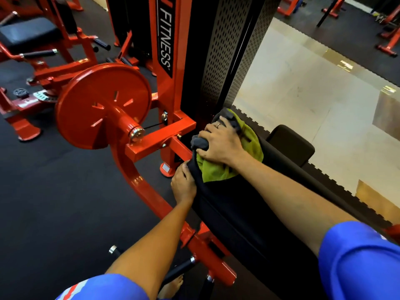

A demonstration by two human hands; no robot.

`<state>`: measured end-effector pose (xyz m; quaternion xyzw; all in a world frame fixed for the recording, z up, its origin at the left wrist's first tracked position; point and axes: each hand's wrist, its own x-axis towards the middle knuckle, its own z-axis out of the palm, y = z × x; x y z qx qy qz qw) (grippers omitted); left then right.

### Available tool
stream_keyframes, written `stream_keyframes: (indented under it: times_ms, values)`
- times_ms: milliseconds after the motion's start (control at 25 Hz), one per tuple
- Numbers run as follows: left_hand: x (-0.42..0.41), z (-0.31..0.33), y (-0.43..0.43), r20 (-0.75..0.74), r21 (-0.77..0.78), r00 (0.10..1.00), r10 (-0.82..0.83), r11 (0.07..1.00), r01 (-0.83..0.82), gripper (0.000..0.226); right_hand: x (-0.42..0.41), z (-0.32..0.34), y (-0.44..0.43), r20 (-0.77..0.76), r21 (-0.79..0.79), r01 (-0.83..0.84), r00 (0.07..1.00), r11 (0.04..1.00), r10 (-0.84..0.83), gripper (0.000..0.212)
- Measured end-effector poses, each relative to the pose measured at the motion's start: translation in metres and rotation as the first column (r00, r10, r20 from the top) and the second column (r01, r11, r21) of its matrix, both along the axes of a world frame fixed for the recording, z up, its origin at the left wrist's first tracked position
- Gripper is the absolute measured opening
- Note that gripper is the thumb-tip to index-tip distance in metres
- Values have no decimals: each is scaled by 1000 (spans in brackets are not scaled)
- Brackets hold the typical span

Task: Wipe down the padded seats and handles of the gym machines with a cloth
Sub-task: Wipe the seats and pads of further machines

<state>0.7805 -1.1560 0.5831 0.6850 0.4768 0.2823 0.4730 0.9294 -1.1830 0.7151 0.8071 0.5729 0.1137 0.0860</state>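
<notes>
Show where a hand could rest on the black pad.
Free: near half of the long black padded seat, between left-hand grip and right forearm. Crowded: its far end, under the right-hand grip holding green and grey cloths.

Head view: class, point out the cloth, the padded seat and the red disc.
cloth (pixel 216 173): head view, green bunched fold at its near end.
padded seat (pixel 238 213): head view, bare black top, near the cloth.
red disc (pixel 86 118): head view, flat face left of the hub.

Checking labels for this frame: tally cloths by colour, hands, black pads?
Green cloth: 1
Grey cloth: 1
Hands: 2, left hand, right hand
Black pads: 3, wiped pad, right pad, far-left seat
Total: 7
</notes>
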Motion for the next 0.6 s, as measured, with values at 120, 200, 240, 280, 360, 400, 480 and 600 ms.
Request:
stream_keyframes:
  times_ms: [120,200,240,280,360,400,480,600]
  values:
    - [-4,-11,3,18,-62,1000,22,998,-21,35,-47,-45,-5,-127,97,-138,981,986,149,47]
    - [-9,-14,-4,68,-139,996,49,990,-39,36,-50,-47,-10,-152,78,-195,967,978,205,45]
    - [-11,-15,-6,81,-148,996,48,988,-35,37,-41,-39,-9,-115,67,-208,970,976,215,47]
    - [-12,-17,-7,89,-151,995,37,988,-23,38,-31,-29,-8,-74,61,-202,976,978,206,49]
    - [-15,-15,-8,133,-152,991,16,988,4,40,-11,-9,-4,1,57,-140,990,988,141,52]
    - [-17,-13,-7,132,-147,991,-18,988,37,40,-6,-5,-4,29,46,-101,995,994,100,53]
    - [-25,-13,2,97,-112,989,-110,986,120,40,-16,-14,-8,13,33,-65,998,997,64,50]
    - [-45,-12,14,33,-117,978,-207,971,209,41,-55,-45,-13,-127,111,-82,987,990,96,43]
